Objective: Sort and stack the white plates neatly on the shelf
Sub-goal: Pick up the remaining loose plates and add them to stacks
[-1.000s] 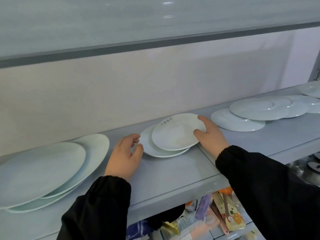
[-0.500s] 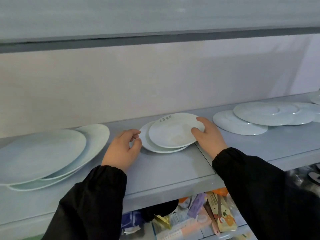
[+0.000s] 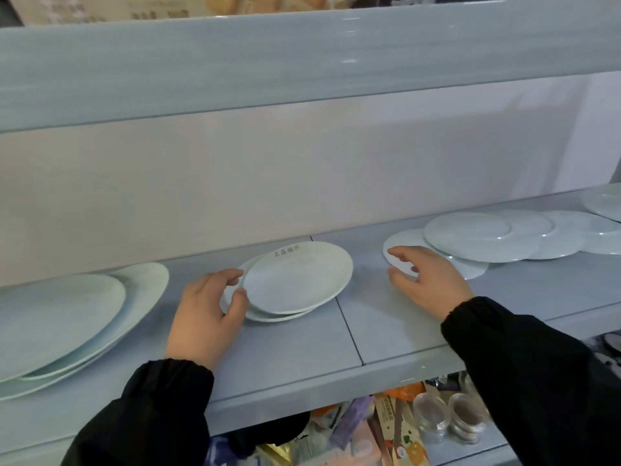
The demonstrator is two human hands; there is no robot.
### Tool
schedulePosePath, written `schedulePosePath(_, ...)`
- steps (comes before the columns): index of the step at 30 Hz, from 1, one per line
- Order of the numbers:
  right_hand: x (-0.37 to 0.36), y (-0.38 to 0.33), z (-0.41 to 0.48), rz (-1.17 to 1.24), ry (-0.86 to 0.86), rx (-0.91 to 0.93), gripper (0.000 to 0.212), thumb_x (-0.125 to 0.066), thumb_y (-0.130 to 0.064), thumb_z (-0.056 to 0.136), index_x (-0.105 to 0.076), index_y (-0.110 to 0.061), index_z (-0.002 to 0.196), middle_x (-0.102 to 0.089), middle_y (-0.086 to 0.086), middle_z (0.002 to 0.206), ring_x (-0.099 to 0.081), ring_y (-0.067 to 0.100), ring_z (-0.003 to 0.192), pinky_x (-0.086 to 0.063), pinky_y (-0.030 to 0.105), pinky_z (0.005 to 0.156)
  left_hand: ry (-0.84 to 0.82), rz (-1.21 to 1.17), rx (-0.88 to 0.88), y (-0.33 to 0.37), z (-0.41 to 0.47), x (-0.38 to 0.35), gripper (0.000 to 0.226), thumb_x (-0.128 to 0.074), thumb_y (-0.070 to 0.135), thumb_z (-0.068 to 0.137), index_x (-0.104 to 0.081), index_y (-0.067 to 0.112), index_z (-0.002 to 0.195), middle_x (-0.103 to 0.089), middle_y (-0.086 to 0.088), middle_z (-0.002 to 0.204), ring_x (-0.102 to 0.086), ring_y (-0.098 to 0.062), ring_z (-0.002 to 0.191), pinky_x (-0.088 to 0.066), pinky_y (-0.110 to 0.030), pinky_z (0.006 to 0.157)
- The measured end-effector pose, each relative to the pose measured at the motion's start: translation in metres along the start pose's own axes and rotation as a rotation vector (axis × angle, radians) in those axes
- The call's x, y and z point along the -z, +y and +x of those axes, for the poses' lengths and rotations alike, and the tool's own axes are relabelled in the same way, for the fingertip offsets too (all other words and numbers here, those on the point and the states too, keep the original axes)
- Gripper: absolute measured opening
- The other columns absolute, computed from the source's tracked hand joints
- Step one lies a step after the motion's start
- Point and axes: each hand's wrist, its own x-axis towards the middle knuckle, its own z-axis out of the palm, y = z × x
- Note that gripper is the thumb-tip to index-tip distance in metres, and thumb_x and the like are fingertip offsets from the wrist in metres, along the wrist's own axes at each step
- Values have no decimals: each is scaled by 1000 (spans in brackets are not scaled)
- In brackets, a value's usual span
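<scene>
Two small white plates (image 3: 295, 277) lie stacked mid-shelf, the top one printed with small characters on its far rim. My left hand (image 3: 208, 311) cups their left rim, thumb against the top plate and fingers curled round the far edge. My right hand (image 3: 428, 280) is off them, fingers relaxed over the left edge of a flat white plate (image 3: 398, 247). That plate is the lowest of several overlapping plates (image 3: 477, 240) spread along the right of the shelf. Large white plates (image 3: 60, 317) are loosely stacked at the left.
The grey shelf board (image 3: 302, 358) has a seam just right of the small plates. An upper shelf (image 3: 302, 62) hangs overhead and a pale back panel closes the rear. Below the shelf front sit colourful packets (image 3: 353, 438) and stacked clear cups (image 3: 433, 415).
My right hand let go of the small plates' right rim and moved right to the lowest plate of the right group. My left hand closed in on the small plates' left rim.
</scene>
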Motion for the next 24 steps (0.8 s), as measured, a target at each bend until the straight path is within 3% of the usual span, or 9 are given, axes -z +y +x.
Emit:
schedulePosePath(6,22,37,3,-153,-14,132,58,-40,-57,79,-61,-30,127,-58,-12,131,-49,8,123,-34,19,93,50,40,-193,66,-14,-49,41,-44,36,86,-66,22,118,-63,9,110,-50,-12,110,-37,-23,94)
schedulePosePath(10,38,57,5,-172,14,193,60,-38,-57,77,-65,-29,122,-61,-12,126,-50,9,121,-35,19,92,-12,63,-330,114,-17,-96,37,-49,31,87,-67,17,117,-65,3,108,-53,-16,108,-36,-19,95)
schedulePosePath(14,59,88,10,-155,50,244,50,-46,-52,81,-68,-26,118,-64,-7,121,-55,13,116,-41,24,92,-79,73,-363,158,-18,-139,38,-49,32,88,-65,18,120,-65,4,110,-54,-14,107,-38,-20,95)
schedulePosePath(19,94,135,17,-135,95,275,48,-50,-49,81,-68,-24,118,-63,-5,123,-53,14,117,-43,28,97,-132,83,-356,203,-17,-185,40,-49,34,88,-63,20,123,-63,6,110,-50,-11,109,-30,-10,94)
schedulePosePath(24,121,178,23,-115,148,290,48,-50,-50,81,-67,-25,119,-61,-7,124,-51,12,119,-41,26,98,-164,123,-352,238,-15,-223,44,-46,38,88,-60,21,127,-62,6,115,-51,-13,112,-40,-20,95)
